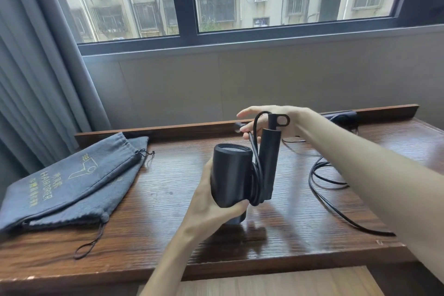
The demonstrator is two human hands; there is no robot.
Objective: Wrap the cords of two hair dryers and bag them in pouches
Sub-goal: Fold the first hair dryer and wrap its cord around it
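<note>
2 hands (211,202) work at frame centre — left grips the black hair dryer (231,175) above the desk (168,199), right hand (262,119) pinches its cord (255,151); 2 grey pouches (69,182) lie left.

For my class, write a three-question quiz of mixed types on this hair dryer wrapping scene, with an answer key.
1. True or false: the left hand grips the barrel of the hair dryer.
2. Multiple choice: where do the grey pouches lie? A) on the desk, left of the dryer; B) on the window sill; C) in the right hand.
3. Fill in: the right hand holds a loop of the black ____ beside the folded handle.

Key: 1 true; 2 A; 3 cord.
</note>
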